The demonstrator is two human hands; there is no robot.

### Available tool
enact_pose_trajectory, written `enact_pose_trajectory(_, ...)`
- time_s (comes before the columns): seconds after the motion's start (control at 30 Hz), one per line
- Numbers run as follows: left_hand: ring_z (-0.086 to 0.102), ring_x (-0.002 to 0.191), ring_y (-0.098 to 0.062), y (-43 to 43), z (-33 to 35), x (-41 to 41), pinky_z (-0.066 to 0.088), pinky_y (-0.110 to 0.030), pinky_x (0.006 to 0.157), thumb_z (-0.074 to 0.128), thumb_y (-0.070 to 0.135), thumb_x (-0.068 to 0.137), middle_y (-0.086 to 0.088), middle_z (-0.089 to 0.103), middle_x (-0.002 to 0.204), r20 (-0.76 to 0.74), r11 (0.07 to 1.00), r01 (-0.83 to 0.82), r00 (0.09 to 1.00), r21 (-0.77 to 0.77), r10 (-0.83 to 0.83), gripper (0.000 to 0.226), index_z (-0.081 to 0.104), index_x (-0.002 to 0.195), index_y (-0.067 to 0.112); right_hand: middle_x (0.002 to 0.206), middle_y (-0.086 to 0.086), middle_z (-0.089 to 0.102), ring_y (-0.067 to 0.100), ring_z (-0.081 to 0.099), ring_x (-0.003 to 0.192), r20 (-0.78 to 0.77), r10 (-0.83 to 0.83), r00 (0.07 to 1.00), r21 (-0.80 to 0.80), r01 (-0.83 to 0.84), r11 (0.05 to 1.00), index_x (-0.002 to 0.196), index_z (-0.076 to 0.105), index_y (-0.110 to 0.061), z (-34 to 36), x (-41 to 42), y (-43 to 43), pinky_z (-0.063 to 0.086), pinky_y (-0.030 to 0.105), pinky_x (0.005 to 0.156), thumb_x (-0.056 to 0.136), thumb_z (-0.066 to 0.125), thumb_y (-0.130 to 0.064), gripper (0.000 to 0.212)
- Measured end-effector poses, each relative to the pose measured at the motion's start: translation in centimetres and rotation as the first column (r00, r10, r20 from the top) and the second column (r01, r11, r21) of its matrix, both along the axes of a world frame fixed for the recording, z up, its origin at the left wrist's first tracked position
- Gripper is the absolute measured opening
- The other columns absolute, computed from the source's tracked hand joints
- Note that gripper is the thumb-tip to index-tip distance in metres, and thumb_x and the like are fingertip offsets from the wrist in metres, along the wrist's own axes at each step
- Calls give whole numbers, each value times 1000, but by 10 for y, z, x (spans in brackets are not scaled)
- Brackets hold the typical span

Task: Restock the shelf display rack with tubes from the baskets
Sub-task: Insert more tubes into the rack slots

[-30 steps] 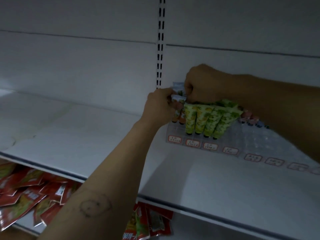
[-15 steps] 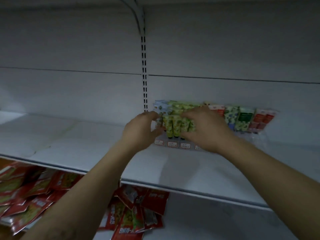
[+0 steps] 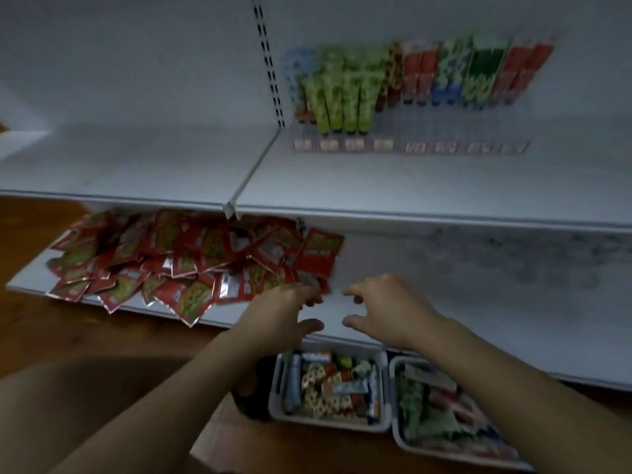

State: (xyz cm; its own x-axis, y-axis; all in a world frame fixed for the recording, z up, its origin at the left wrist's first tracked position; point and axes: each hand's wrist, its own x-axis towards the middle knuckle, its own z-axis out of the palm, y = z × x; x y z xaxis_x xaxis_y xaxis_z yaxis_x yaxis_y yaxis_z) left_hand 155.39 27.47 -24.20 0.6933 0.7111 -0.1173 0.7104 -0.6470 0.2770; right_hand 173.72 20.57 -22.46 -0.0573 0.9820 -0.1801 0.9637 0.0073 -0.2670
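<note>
Where the upper shelf [image 3: 410, 186] meets the back wall, the display rack [image 3: 403, 147] is stood, lined with upright tubes [image 3: 342, 97]; red packets [image 3: 178, 261] are heaped on the lower shelf [image 3: 478, 302]; a white basket [image 3: 275, 405] and a second basket [image 3: 396, 432], filled with loose tubes [image 3: 328, 388], are set on the floor [image 3: 68, 336]; the left hand [image 3: 280, 316] and right hand [image 3: 386, 309] are held above them, fingers spread apart, nothing gripped.
</note>
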Motion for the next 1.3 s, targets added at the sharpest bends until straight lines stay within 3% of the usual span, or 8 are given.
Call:
enact_pose_trajectory(0.27, 58, 106, -19, 13, -84, 5, 50, -34, 88, 65, 42, 84, 1, 62, 119, -231, 976, -108, 971, -188, 63, 43, 57, 122, 22, 117, 3, 62, 24, 58, 102, -4, -31, 1000, -316, 28, 948, 127, 56, -23, -108, 2, -4, 49, 33, 78, 83, 67, -40, 48)
enact_pose_trajectory(0.4, 58, 105, -23, -5, -146, -1, 49, -35, 84, 64, 40, 83, -3, 61, 119, -326, 917, -243, 936, -317, 135, 38, 59, 115, 21, 119, 5, 62, 25, 60, 103, -50, -121, 991, -421, 89, 903, 125, 58, -19, -151, -3, -8, 53, 39, 85, 82, 68, -42, 49)
enact_pose_trajectory(0.57, 52, 118, -29, -19, -196, -3, 46, -42, 91, 56, 37, 89, -10, 50, 133, -480, 927, -242, 873, -286, 80, 47, 46, 130, 17, 95, 6, 60, 22, 59, 78, -31, -80, 996, -478, 55, 877, 123, 58, -15, -203, -11, -23, 50, 31, 65, 89, 63, -32, 38)
enact_pose_trajectory(0.67, 38, 131, -33, -22, -213, 1, 38, -46, 101, 54, 35, 90, -13, 33, 146, -513, 927, -253, 855, -276, 81, 57, 34, 139, 13, 118, 10, 58, 28, 56, 106, -41, -47, 998, -415, 26, 909, 125, 56, -16, -224, -21, -19, 48, 40, 89, 90, 58, -22, 36)
enact_pose_trajectory(0.87, 46, 124, -36, -23, -235, 2, 45, -43, 92, 57, 22, 86, -21, 21, 149, -532, 715, -546, 798, -437, 284, 76, 11, 144, 4, 136, 12, 47, 30, 37, 128, 29, 24, 999, -450, -9, 893, 136, 45, -12, -254, -33, -9, 28, 42, 109, 91, 51, -18, 46)
enact_pose_trajectory(0.97, 46, 123, -38, -21, -237, 1, 44, -41, 90, 58, 20, 86, -24, 22, 146, -549, 695, -600, 762, -396, 345, 79, 8, 145, 5, 138, 14, 44, 30, 36, 128, 24, -15, 1000, -452, 24, 892, 139, 38, -10, -267, -34, -7, 27, 40, 109, 88, 57, -16, 54)
enact_pose_trajectory(1.17, 37, 129, -38, -22, -250, -1, 39, -46, 97, 64, 30, 84, -21, 20, 149, -560, 701, -596, 759, -392, 333, 95, -4, 150, 20, 133, 14, 48, 30, 40, 124, 16, -62, 998, -469, 63, 881, 127, 53, -8, -277, -28, -5, 32, 39, 106, 90, 58, -24, 41)
enact_pose_trajectory(1.3, 52, 113, -38, -21, -254, -1, 47, -47, 86, 51, 16, 88, -19, 39, 134, -517, 742, -598, 757, -303, 399, 74, 9, 148, 18, 128, 12, 53, 29, 48, 119, -56, -122, 991, -460, 83, 884, 133, 45, -12, -271, -27, -3, 39, 38, 101, 87, 60, -20, 49)
